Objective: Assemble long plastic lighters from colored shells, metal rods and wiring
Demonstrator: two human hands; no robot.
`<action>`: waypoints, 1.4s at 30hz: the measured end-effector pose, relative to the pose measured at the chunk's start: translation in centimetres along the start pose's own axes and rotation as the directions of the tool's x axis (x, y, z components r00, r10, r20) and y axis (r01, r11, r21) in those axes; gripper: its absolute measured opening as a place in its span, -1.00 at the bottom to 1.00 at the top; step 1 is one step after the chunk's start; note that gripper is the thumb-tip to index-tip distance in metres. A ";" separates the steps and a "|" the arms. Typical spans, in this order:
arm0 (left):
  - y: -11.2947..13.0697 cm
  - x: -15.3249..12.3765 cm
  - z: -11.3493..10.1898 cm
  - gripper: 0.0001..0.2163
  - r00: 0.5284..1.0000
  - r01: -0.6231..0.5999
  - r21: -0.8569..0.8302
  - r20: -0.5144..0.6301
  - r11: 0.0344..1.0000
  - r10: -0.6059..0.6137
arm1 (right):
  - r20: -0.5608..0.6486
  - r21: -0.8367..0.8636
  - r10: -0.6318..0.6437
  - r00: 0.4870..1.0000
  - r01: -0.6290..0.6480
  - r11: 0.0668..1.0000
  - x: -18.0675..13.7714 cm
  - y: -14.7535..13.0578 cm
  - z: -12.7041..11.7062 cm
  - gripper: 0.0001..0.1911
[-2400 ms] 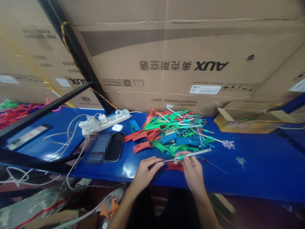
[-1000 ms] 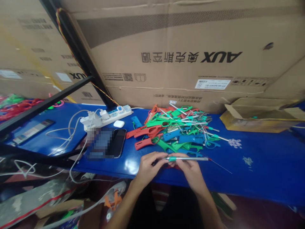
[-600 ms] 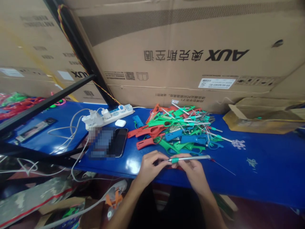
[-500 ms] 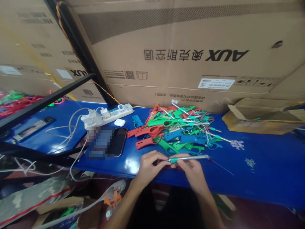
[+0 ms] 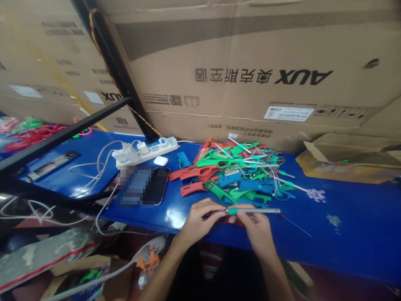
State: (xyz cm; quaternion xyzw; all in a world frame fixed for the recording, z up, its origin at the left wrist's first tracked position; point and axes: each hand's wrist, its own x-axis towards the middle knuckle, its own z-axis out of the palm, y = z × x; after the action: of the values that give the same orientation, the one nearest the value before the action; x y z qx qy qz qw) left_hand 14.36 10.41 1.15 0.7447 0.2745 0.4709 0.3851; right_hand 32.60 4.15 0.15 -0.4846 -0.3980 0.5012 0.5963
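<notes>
Holding a metal lighter tube [image 5: 261, 210] between both hands, low over the near edge of the blue tabletop [image 5: 360, 238], nearly level and with the long bare end to the right. Pinching at the left end, just beside a green collar [image 5: 232, 211], with thumb and forefinger of the left hand [image 5: 200, 219] pressed together; cannot tell the exact part caught there. Gripping the tube right of the collar with the right hand [image 5: 257, 225], thumb in front, other fingers bent behind and partly hidden. Partly covered below the tube and between the hands: a red handle [image 5: 236, 221]. Just right of the tube's tip, on the tabletop: a thin rod with a red end [image 5: 296, 225]. Heaped just beyond the hands: a pile of red, green and blue lighter handles [image 5: 225, 177], mixed with metal tubes and wires. Lying left of the pile: a smartphone [image 5: 162, 184], a white earbud case [image 5: 161, 161] and a power strip [image 5: 171, 145] with plugs. Standing at the far right: an open cardboard box [image 5: 347, 170].
</notes>
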 end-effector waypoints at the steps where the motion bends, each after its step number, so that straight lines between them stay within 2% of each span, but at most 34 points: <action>1: 0.0 0.0 0.0 -0.92 1.000 -0.001 -0.005 0.001 1.000 0.001 | -0.008 0.000 0.001 1.000 -0.001 1.000 0.0 0.0 0.0 -0.77; 15: 0.0 -0.2 -0.1 -0.95 0.999 -0.033 -0.061 -0.005 0.998 0.033 | -0.008 -0.056 -0.008 1.000 0.007 0.998 -0.1 -0.6 0.5 -0.69; 24: 0.1 0.1 -0.1 -0.85 0.997 0.076 -0.054 0.035 0.996 -0.074 | 0.001 -0.058 -0.015 1.000 0.015 0.998 -0.2 -1.4 0.7 -0.67; 30: 0.3 0.2 -0.2 -0.85 0.991 0.094 -0.081 0.101 0.992 -0.085 | -0.049 -0.062 -0.033 0.998 0.030 0.998 -0.2 -1.2 1.1 -0.58; 34: 0.3 0.0 0.0 -0.82 0.993 0.101 -0.103 0.070 0.990 -0.094 | -0.104 -0.094 -0.056 0.993 0.046 0.994 -0.3 -1.7 2.1 -0.52; 42: 2.3 -2.0 1.0 -0.80 0.969 0.207 -0.189 -0.093 0.960 -0.227 | -0.203 -0.174 -0.122 0.972 0.087 0.981 -1.1 -3.4 4.0 -0.64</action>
State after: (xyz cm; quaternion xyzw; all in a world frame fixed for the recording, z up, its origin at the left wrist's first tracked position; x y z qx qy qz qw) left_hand 14.56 7.24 1.82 0.6448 0.3329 0.4901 0.4829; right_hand 29.31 3.63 4.32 -0.5610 -0.3969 0.3798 0.6192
